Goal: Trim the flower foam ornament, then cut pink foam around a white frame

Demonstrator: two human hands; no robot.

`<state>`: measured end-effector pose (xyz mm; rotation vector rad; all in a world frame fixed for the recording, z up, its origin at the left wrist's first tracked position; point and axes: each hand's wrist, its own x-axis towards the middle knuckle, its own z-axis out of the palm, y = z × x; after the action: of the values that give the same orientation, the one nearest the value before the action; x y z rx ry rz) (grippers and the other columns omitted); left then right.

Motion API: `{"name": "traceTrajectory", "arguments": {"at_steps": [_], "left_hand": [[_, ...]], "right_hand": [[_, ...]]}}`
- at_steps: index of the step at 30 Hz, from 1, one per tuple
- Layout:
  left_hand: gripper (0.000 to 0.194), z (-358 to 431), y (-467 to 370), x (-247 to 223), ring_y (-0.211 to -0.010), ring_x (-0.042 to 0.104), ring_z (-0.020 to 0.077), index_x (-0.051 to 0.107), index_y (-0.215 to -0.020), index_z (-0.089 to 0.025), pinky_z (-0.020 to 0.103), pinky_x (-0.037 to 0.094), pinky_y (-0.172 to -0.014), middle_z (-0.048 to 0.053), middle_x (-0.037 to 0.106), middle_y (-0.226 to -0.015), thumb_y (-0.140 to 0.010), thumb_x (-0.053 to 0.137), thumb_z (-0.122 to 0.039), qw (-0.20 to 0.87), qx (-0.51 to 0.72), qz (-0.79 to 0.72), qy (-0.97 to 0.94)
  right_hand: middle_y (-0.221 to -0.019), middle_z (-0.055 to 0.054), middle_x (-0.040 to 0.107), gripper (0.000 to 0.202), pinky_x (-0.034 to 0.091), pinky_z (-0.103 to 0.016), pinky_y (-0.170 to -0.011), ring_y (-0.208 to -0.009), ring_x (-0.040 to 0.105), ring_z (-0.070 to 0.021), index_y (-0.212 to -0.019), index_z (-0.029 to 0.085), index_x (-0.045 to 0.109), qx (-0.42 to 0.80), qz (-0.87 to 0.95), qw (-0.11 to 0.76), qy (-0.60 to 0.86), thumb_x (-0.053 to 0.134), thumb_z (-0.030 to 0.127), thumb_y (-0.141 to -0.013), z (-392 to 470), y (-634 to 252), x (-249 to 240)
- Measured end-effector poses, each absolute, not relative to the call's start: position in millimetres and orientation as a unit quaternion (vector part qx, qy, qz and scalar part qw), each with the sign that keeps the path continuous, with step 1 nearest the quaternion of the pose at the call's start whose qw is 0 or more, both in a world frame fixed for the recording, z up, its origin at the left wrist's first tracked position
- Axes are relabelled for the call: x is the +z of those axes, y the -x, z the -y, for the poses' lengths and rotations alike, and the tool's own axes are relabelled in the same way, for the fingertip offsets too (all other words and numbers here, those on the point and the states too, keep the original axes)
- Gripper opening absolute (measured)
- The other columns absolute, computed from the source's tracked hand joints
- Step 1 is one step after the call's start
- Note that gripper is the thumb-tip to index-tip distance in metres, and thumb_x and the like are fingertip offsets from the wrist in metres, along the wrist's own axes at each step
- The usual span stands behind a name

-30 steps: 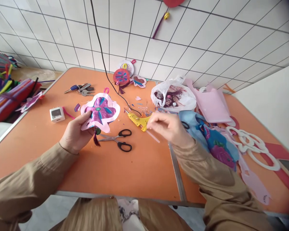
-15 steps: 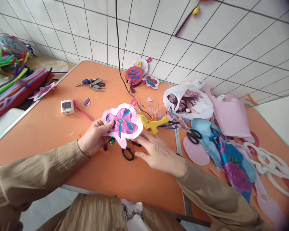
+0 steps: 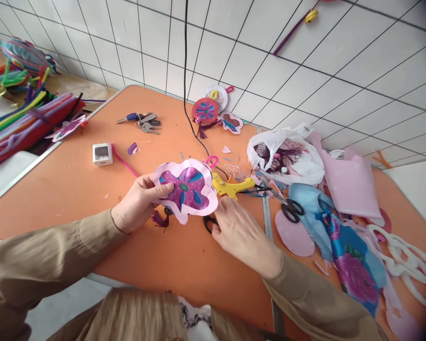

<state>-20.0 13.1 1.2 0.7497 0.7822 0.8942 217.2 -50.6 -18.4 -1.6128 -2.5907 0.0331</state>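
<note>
1. Pipe cleaners [image 3: 31,128] lie bundled at the far left, some cut off by the edge of the view; a white charger plug [image 3: 102,154] and a bunch of keys [image 3: 149,127] rest on the orange table [image 3: 67,189].

2. Left hand [image 3: 140,199] pinches the near-left margin of a lobed satin-faced ornament [image 3: 184,187], thumb flat on the front; the other fingers are mostly hidden behind it.

3. Below that margin shows a dark purple tassel [image 3: 159,219] with a green bead, their attachment out of sight.

4. The ornament is held above the table, its face tilted up towards the wearer. It looks light, soft and slightly padded, with a rim that would probably bend, and its satin may be a little slippery. The pale pink border seems the best hold, sparing the green centre; the pink loop [image 3: 212,161] on its far side looks flimsier. Its back cannot be seen.

5. One black scissors handle [image 3: 209,222] peeks out between ornament and right hand [image 3: 239,232]; the blades are covered. That hand's fingers bend down out of sight, so whether they grip anything I cannot tell.

6. Just beyond those knuckles, the yellow glue gun [image 3: 230,185] has its tip hidden behind the ornament.

7. Farther right, a plastic bag [image 3: 308,163] holds tangled tassels, hard to count, and the flowered blue fabric [image 3: 358,279] is partly covered by the right sleeve [image 3: 315,298].
</note>
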Motion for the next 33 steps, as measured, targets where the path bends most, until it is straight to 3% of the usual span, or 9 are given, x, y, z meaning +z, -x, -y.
{"name": "traceTrajectory", "arguments": {"at_steps": [3,10,13,18,21,25,29,33], "left_hand": [[0.025,-13.0,20.4,3.5,-0.057,0.074,0.0249,0.074,-0.073,-0.013,0.035,0.062,-0.057,0.008,0.076,-0.069,-0.066,0.090,-0.031,0.768,0.404,-0.365,-0.337],[0.024,-12.1,21.7,4.1,-0.057,0.074,0.0259,0.073,-0.072,-0.012,0.035,0.062,-0.056,0.008,0.075,-0.068,-0.066,0.088,-0.029,0.774,0.411,-0.351,-0.329],[0.021,-12.2,22.1,4.3,-0.057,0.074,0.0257,0.072,-0.072,-0.012,0.036,0.062,-0.059,0.007,0.075,-0.068,-0.066,0.087,-0.027,0.777,0.419,-0.339,-0.324],[0.020,-12.7,21.9,6.1,-0.053,0.073,0.0258,0.069,-0.070,-0.014,0.036,0.061,-0.059,0.002,0.070,-0.059,-0.068,0.085,-0.026,0.782,0.429,-0.317,-0.322],[0.021,-12.5,21.6,3.9,-0.054,0.074,0.0267,0.070,-0.072,-0.014,0.036,0.061,-0.060,0.004,0.073,-0.063,-0.068,0.085,-0.027,0.783,0.415,-0.330,-0.327],[0.027,-9.3,19.2,-5.4,-0.057,0.075,0.0285,0.072,-0.074,-0.012,0.037,0.061,-0.060,0.010,0.077,-0.069,-0.066,0.088,-0.031,0.786,0.370,-0.352,-0.350],[0.033,-2.7,15.5,-14.9,-0.059,0.076,0.0295,0.074,-0.075,-0.010,0.035,0.060,-0.056,0.014,0.078,-0.070,-0.071,0.086,-0.040,0.799,0.289,-0.355,-0.390],[0.037,-2.2,15.8,-14.7,-0.072,0.079,0.0300,0.077,-0.087,-0.009,0.036,0.063,-0.069,0.017,0.080,-0.079,-0.075,0.085,-0.043,0.805,0.242,-0.307,-0.446]], "right_hand": [[-0.097,-0.012,0.057,0.037,0.054,-0.042,-0.071,-0.084,0.059,-0.0278,-0.112,0.018,0.054,0.031,0.839,0.085,0.537,0.045,0.003,-0.079,46.4,-223.2,-22.0],[-0.121,-0.010,0.066,0.048,0.053,-0.050,-0.098,-0.116,0.063,-0.0298,-0.129,0.025,0.053,0.202,0.799,0.182,0.537,0.054,0.010,-0.083,27.6,-240.2,-24.8],[-0.119,-0.009,0.068,0.046,0.053,-0.048,-0.095,-0.108,0.066,-0.0271,-0.129,0.025,0.057,0.244,0.771,0.223,0.545,0.059,0.016,-0.084,18.0,-251.3,-20.4],[-0.103,-0.007,0.064,0.047,0.055,-0.045,-0.087,-0.095,0.065,-0.0261,-0.119,0.026,0.060,0.293,0.725,0.359,0.510,0.076,0.046,-0.080,10.7,-271.5,-10.2],[-0.098,-0.005,0.061,0.048,0.056,-0.044,-0.088,-0.094,0.064,-0.0248,-0.118,0.029,0.058,0.347,0.708,0.412,0.457,0.070,0.060,-0.084,17.7,-268.1,-2.1],[-0.096,-0.004,0.064,0.034,0.058,-0.042,-0.085,-0.090,0.065,-0.0218,-0.113,0.031,0.057,0.385,0.663,0.476,0.431,0.073,0.045,-0.087,26.7,-243.6,8.8],[-0.088,-0.002,0.069,0.037,0.060,-0.037,-0.077,-0.082,0.068,-0.0199,-0.105,0.029,0.056,0.402,0.620,0.503,0.448,0.080,0.038,-0.079,27.6,-219.7,15.3],[-0.070,0.004,0.063,0.035,0.057,-0.032,-0.063,-0.062,0.062,-0.0150,-0.090,0.028,0.055,0.372,0.585,0.496,0.523,0.084,0.036,-0.072,27.8,-209.0,17.1]]}}
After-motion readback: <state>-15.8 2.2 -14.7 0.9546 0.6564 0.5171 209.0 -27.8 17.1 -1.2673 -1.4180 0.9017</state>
